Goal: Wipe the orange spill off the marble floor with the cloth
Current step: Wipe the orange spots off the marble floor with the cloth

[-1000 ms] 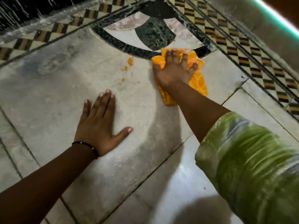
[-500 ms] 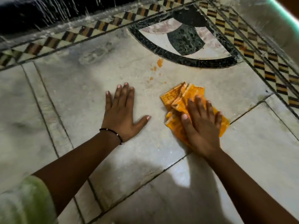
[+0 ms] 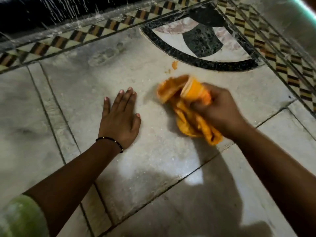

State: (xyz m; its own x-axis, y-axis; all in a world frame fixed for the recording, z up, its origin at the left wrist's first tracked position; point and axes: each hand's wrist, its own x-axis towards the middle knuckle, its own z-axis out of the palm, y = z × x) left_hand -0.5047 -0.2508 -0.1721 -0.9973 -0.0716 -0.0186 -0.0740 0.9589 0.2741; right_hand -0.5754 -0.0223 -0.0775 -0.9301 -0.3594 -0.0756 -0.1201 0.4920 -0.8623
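**Orange on pale marble**

I see an orange cloth, an orange spill on my grey-white marble floor, a black-and-tan checkered border, a black curved inlay, and a green sleeve.

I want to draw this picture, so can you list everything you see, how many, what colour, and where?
crumpled orange cloth: one, orange, on the floor at centre right, held by the right hand
orange spill marks: a few, orange, beyond the cloth near the black curve
pale marble floor: one, grey-white, everywhere below
black curved inlay: one, black, top centre
checkered border strip: black and cream, along the top and right
thin bracelet: one, black, left wrist
left hand: flat on the floor
right hand: gripping the cloth
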